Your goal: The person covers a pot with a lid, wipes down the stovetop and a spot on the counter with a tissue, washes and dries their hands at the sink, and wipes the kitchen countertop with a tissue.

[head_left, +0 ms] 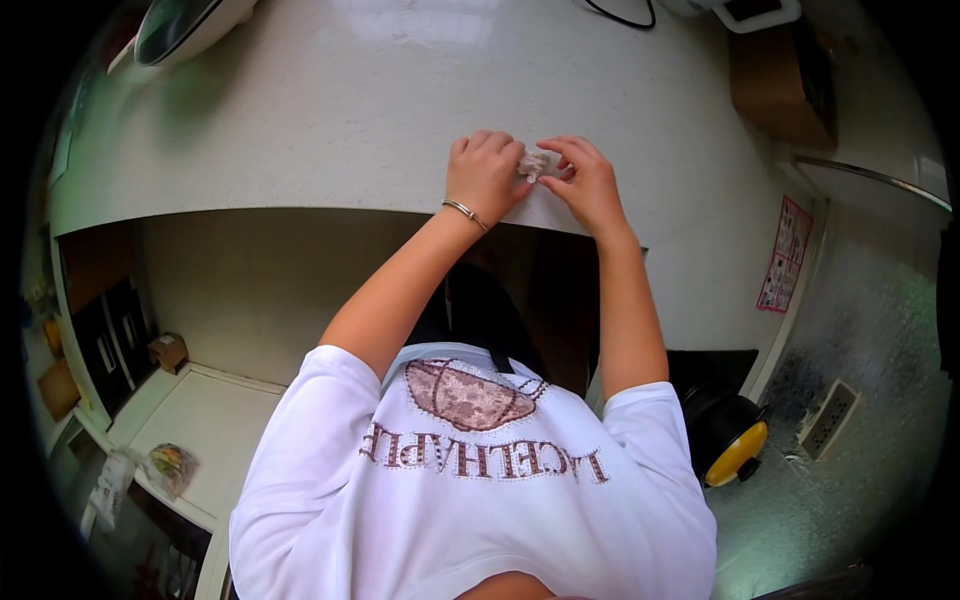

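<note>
A small crumpled whitish wad (533, 166), perhaps paper or tissue, is between my two hands just above the pale countertop's front edge. My left hand (486, 172), with a metal bangle on its wrist, has its fingers curled and grips the wad at its left side. On the other side, my right hand (585, 180) has its thumb and forefinger curved and apart, with the tips close to the wad's right edge. Whether those tips touch it I cannot tell. The exact kind of the wad is too small to make out.
The pale countertop (330, 120) spreads ahead. A white, dark-topped appliance (180, 28) stands far left, a black cable (625, 20) lies at the back, and a brown cardboard box (775, 85) sits back right. A black pot with a yellow part (737, 455) is low at right.
</note>
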Available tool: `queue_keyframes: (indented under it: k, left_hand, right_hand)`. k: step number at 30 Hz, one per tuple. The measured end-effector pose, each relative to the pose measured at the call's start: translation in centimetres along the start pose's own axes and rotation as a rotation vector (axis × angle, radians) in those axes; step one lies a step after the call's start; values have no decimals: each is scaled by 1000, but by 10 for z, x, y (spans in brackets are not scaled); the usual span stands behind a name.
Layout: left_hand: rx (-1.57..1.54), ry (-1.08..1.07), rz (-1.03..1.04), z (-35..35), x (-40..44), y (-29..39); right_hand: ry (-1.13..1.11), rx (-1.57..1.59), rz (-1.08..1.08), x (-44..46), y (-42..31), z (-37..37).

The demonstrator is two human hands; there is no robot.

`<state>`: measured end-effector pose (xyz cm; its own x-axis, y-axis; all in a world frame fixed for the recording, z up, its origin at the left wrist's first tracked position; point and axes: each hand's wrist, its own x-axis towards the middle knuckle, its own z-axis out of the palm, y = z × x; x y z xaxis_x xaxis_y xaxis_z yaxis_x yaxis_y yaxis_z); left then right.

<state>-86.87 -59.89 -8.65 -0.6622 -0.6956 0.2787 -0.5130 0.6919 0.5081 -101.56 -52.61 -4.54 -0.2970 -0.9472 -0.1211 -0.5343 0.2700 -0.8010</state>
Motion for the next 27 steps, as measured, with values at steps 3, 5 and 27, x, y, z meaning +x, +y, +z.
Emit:
queue_keyframes:
  k: [3,5,27]
  left_hand:
    - [15,12,0,4,-1,1]
    - [35,-51,-39,5,-1,2]
    - [-241,14,-144,-46,-47,4]
  right_hand:
    - [-51,38,-66,5,9,3]
    - [-75,76,-104,6,16,6]
    - [-243,-371,-205,19,9,1]
